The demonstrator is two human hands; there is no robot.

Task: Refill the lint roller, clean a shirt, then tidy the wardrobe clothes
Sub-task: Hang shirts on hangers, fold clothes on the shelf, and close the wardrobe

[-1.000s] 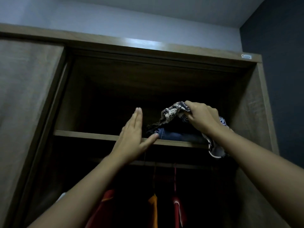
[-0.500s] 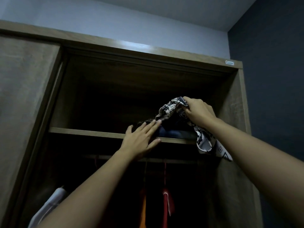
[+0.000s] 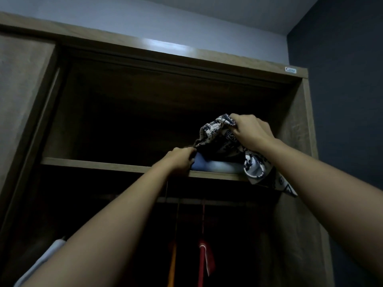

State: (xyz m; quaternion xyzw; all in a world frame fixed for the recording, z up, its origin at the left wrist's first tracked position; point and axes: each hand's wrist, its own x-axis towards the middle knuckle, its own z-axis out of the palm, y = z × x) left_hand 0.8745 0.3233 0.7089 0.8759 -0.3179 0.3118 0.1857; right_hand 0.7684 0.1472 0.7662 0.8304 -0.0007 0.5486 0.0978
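On shelf (image 3: 103, 165), left hand (image 3: 180, 160), right hand (image 3: 251, 133) gripping patterned cloth (image 3: 211, 129), depths dark

Dim room: brown wooden wardrobe (image 3: 207, 55) against pale wall (image 3: 145, 19), dark blue wall (image 3: 348, 100) at right.

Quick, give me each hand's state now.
Left hand: closed on the patterned cloth's lower corner.
Right hand: closed on the patterned cloth's top.

Darkness swallows the back of the upper compartment (image 3: 128, 129), and we cannot see the fingertips of the left hand (image 3: 180, 160), which curl out of sight at the edge of the patterned garment (image 3: 213, 129). The right forearm (image 3: 310, 172) covers part of that garment's hanging end. The red garment (image 3: 206, 262) and orange garment (image 3: 172, 266) run off the bottom edge, and the label (image 3: 290, 69) is too small for us to read.
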